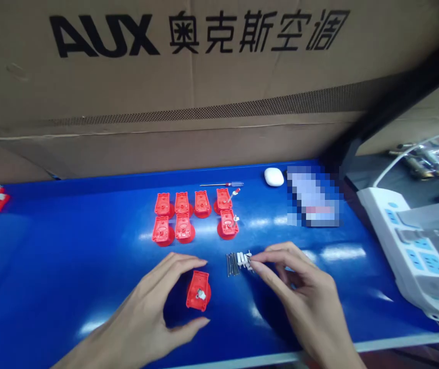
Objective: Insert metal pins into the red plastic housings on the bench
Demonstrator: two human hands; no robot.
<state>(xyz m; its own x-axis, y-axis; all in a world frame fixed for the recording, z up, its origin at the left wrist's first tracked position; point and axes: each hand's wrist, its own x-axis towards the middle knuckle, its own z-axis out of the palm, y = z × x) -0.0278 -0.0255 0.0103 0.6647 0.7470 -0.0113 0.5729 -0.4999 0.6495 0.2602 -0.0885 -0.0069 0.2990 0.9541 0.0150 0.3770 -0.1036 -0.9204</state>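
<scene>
On the blue worktop (100, 251), near its front edge, one red part (193, 301) lies before you, with a small white piece (201, 294) upon it. Your left hand (146, 300) is around this part: its fingers (184, 263) are spread above and the thumb below, and they seem not to touch it. Your right hand (307, 287) is at the small pile of white fittings (242, 260); thumb and forefinger are brought together there, but I cannot tell whether they grasp one fitting. Just left of this pile, thin screws (232, 265) lie side by side. Farther back stand seven other red parts (183, 227), four in the back row and three in the front row; the rightmost of each row carries a small fitting. Behind them lies a screwdriver (235, 184), and to its right a white case (273, 177).
</scene>
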